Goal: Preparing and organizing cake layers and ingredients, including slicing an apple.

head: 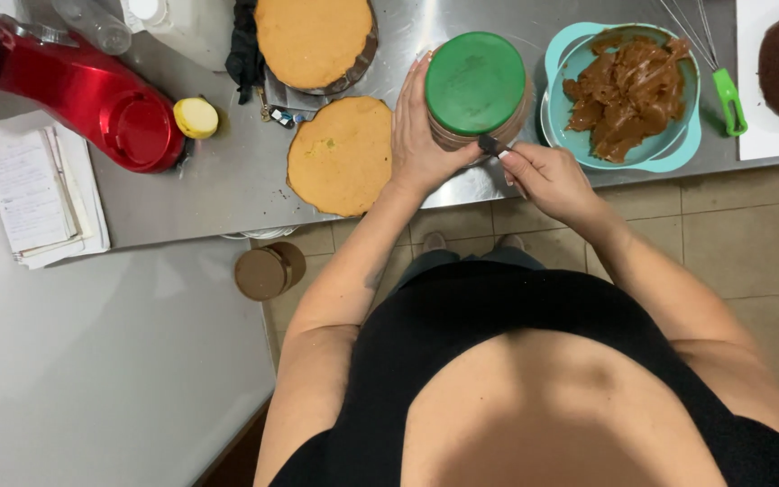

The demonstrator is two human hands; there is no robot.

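— What is held?
— A jar (478, 90) with a green lid is gripped by the left hand (421, 135) at the counter (227, 176) edge. A small tool (490, 145) is pinched by the right hand (547, 176).
— What could go wrong?
— The jar could be tipped off.

Two round sponge cake layers (340, 155), one green-lidded jar (476, 86), one teal bowl (689, 144), one whisk (726, 95)

Single head-worn view, looking steeply down over the chest onto the steel counter (227, 180) edge and tiled floor (732, 234); close range, both forearms reaching forward into frame.
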